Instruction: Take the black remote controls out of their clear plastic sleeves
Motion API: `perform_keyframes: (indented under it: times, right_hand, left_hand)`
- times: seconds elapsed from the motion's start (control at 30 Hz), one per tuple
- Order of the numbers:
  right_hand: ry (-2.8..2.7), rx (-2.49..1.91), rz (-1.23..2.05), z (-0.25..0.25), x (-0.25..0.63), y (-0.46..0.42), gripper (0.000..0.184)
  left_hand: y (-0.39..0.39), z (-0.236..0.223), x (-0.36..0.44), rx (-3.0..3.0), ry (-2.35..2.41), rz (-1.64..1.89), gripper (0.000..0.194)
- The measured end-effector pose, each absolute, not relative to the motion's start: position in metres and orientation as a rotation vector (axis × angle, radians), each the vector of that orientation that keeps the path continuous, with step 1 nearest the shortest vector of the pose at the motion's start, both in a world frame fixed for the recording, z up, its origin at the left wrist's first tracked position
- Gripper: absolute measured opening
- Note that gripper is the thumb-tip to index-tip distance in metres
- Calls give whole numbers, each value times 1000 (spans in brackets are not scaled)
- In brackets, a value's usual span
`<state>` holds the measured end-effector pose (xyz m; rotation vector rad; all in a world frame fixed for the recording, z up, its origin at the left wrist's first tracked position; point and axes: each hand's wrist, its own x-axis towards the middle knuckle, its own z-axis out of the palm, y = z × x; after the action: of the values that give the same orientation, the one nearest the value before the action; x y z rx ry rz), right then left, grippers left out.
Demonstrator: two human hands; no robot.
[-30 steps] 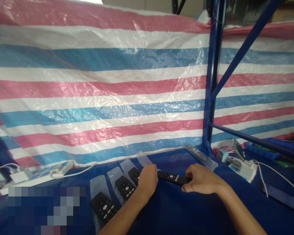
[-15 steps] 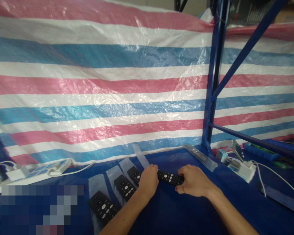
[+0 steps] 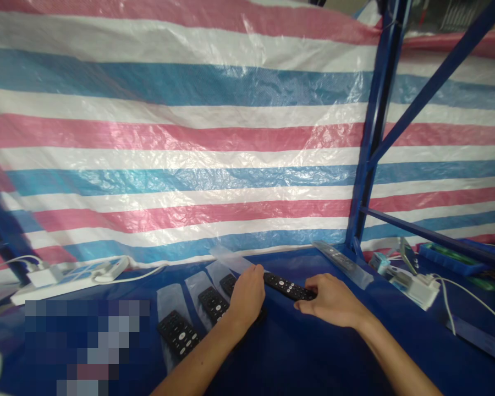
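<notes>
My right hand (image 3: 334, 301) is closed around the near end of a black remote control (image 3: 286, 286) with pale buttons. The far end of that remote meets the fingers of my left hand (image 3: 248, 294), which pinch a clear plastic sleeve (image 3: 231, 258) slanting up and away to the left. Whether the remote's tip is inside the sleeve is hidden by my fingers. Left of my forearm lie more black remotes, a near one (image 3: 178, 333), a middle one (image 3: 213, 302) and a partly covered one (image 3: 227, 282), each on a plastic sleeve.
A remote in a clear sleeve (image 3: 341, 259) lies at the back right of the blue tabletop (image 3: 305, 352). White power strips with cables stand at left (image 3: 74, 278) and right (image 3: 421, 289). A striped sheet (image 3: 190, 165) hangs behind, beside a blue metal post (image 3: 371, 132).
The plastic sleeve has swung leftward and now lies more in line with the remote. The remote tilts more, and the whole view has shifted slightly.
</notes>
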<state>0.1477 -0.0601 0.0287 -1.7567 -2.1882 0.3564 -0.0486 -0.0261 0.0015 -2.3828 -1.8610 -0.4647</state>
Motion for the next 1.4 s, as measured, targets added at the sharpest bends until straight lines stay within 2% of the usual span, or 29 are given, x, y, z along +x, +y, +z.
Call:
perform_keyframes:
  times: [0.3,0.43,0.6,0.8,0.93,1.07,1.23,1.4]
  right_hand:
    - [-2195,-1708,237,21,135,-60,26]
    - [-2155,-1751,249,18,131,-60,28]
    - [-2154,-1650,161,18,135,-58,23]
    - [-2181,-1751,167,11,121,-59,23]
    - [-2158,-1834,253,9,118,-58,32]
    - [-2245,-1593,496,14,137,-55,35]
    - [-2255,-1322,749,16,156,-49,28]
    - [-2189,-1523,458,2,137,-43,23]
  left_hand:
    - [-36,-6,-49,-2433,-1739,-490,30]
    - [-35,-7,-53,-2418,-1809,-597,29]
    - [-32,5,-55,-2356,-1941,-736,28]
    - [-54,-4,-31,-2613,-1722,-606,25]
    - [-60,-12,-21,-2671,-1724,-619,24]
    - [-51,-8,-25,-2616,-1814,-763,26]
    - [-48,1,-30,-2627,-1794,-870,26]
    - [-68,-4,-15,-2721,-1650,-752,27]
